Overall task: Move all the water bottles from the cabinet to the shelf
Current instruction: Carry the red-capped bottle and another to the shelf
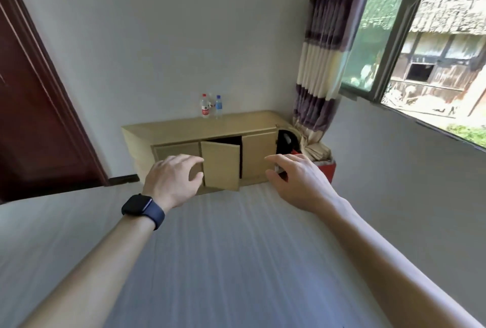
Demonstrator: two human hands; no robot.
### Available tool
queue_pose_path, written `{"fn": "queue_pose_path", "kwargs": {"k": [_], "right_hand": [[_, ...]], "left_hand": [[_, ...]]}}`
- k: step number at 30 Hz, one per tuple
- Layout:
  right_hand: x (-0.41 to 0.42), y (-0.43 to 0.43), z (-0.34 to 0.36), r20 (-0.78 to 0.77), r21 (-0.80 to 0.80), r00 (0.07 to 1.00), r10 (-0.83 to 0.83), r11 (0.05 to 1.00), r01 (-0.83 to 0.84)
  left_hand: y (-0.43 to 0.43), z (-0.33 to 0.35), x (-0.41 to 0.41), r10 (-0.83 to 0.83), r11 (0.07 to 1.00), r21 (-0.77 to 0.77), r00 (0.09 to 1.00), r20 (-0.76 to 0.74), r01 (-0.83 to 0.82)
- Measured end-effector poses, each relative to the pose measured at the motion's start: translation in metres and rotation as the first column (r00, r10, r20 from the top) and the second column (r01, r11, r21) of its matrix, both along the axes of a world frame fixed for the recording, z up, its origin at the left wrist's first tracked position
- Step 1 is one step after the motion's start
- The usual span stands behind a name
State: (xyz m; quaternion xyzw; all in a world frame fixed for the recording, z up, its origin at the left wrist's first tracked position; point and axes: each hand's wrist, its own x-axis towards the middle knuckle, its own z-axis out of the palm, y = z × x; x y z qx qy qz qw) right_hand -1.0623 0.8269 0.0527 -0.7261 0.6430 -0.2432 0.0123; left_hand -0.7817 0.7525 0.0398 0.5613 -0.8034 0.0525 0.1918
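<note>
Left hand (173, 180) and right hand (297, 178) reach, fingers spread and empty, toward a low cabinet (184, 128). Its middle door (221, 166) hangs ajar on a dark interior, contents hidden. Two bottles (205, 106) stand on top near the wall, red and blue labels unreadable.

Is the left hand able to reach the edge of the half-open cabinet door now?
Probably yes. The left hand is open, its fingertips right beside the free edge of the half-open door, and nothing lies between them. Actual contact cannot be told.
</note>
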Motion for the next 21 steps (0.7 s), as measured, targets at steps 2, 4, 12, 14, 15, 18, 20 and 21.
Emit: {"fn": "queue_pose_path", "kwargs": {"k": [2, 4, 12, 14, 15, 18, 20, 21], "right_hand": [[0.007, -0.047, -0.008, -0.004, 0.014, 1.0, 0.019, 1.0, -0.019], [0.014, -0.096, -0.016, -0.004, 0.026, 1.0, 0.021, 0.999, -0.021], [0.043, -0.302, -0.026, 0.022, 0.079, 1.0, -0.022, 0.997, 0.02], [0.047, -0.346, -0.027, 0.031, 0.092, 0.999, -0.031, 0.995, 0.028], [0.048, -0.367, -0.028, 0.036, 0.102, 0.999, -0.037, 0.994, 0.033], [0.048, -0.43, -0.034, 0.051, 0.111, 0.998, -0.046, 0.993, 0.041], [0.049, -0.475, -0.041, 0.048, 0.113, 0.998, -0.034, 0.993, 0.029], [0.048, -0.498, -0.045, 0.044, 0.111, 0.999, -0.024, 0.994, 0.019]], "left_hand": [[-0.043, -0.009, 0.009, 0.016, 1.0, 0.018, 1.0, 0.012, -0.016], [-0.091, -0.015, 0.017, 0.022, 0.999, 0.037, 0.999, 0.03, -0.023], [-0.313, -0.015, 0.044, 0.005, 0.999, 0.054, 0.998, 0.058, -0.008], [-0.361, -0.015, 0.045, -0.012, 0.997, 0.078, 0.998, 0.058, 0.008], [-0.382, -0.016, 0.044, -0.021, 0.996, 0.093, 0.998, 0.058, 0.015], [-0.442, -0.026, 0.039, -0.034, 0.992, 0.127, 0.997, 0.062, 0.026], [-0.482, -0.033, 0.038, -0.04, 0.989, 0.143, 0.997, 0.062, 0.03], [-0.503, -0.037, 0.038, -0.043, 0.988, 0.152, 0.997, 0.059, 0.034]]}}
